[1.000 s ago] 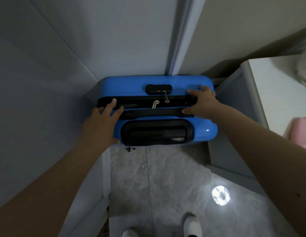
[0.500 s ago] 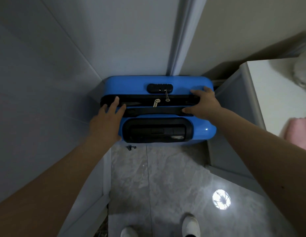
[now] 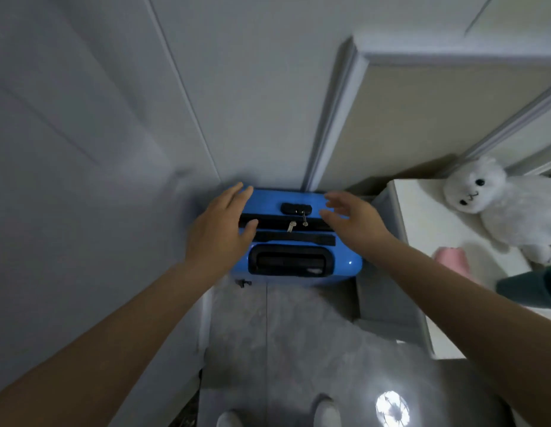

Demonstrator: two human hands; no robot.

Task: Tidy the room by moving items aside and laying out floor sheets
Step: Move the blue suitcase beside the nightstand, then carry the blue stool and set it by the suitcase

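Note:
A blue hard-shell suitcase (image 3: 345,266) stands upright in the corner, its back against the wall, seen from above with its black handle recess and zip. My left hand (image 3: 220,229) hovers over its left end, fingers straight and spread. Over the suitcase's right end my right hand (image 3: 355,223) is lifted, fingers loosely open and holding nothing. Whether either hand touches the case I cannot tell.
A white cabinet (image 3: 422,229) stands right of the suitcase, carrying a white plush toy (image 3: 495,208), a pink item (image 3: 452,258) and a dark green item (image 3: 529,288). Grey walls close the left and back. Marble floor (image 3: 298,334) lies in front, my white shoes (image 3: 326,412) at the bottom.
Both hands have let go of the suitcase top and lifted with fingers spread. The camera has tilted up, bringing the plush toy and more wall into view.

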